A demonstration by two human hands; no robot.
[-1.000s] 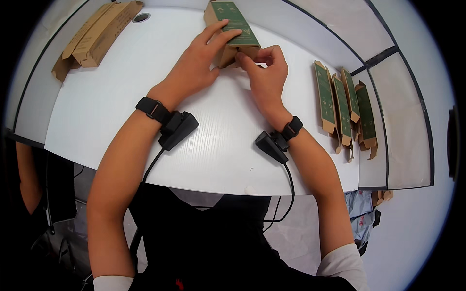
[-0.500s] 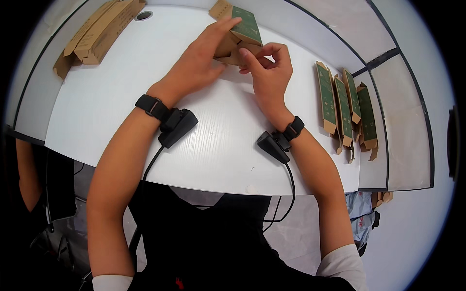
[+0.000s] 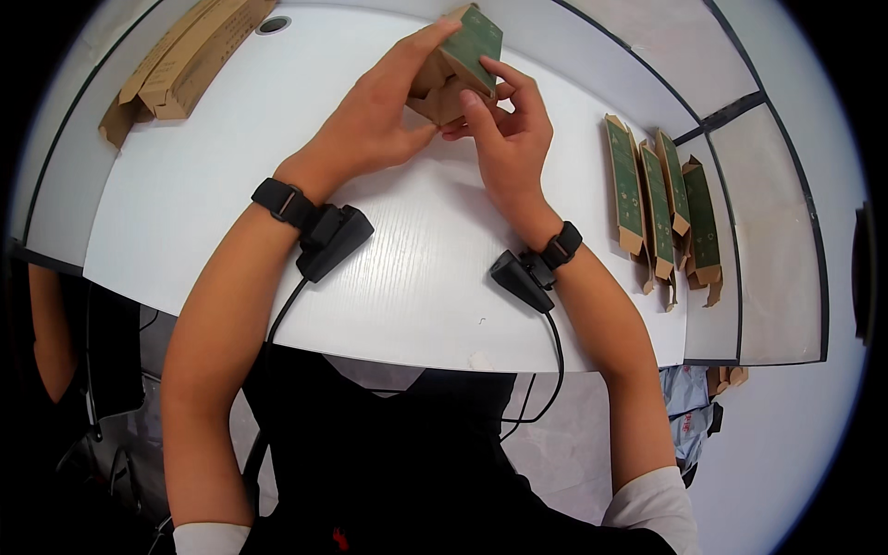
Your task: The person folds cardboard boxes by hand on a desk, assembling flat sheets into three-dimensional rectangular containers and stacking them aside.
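Both hands hold a small green-and-brown carton (image 3: 460, 63) above the white table (image 3: 213, 185): the left hand (image 3: 375, 120) grips its near side, fingers curled, and the right hand (image 3: 504, 139) pinches its lower flap. Flat green cartons (image 3: 661, 199) lie right of the right hand.

Both hands raised together, left hand (image 3: 375, 120) cupped, right hand (image 3: 509, 139) fingers curled

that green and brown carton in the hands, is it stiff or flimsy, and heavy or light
The carton looks like thin card with an open end, flaps loose, so it probably flexes or crushes if squeezed. The left hand and right hand hold it aloft by the fingers alone, so it seems light, likely empty.
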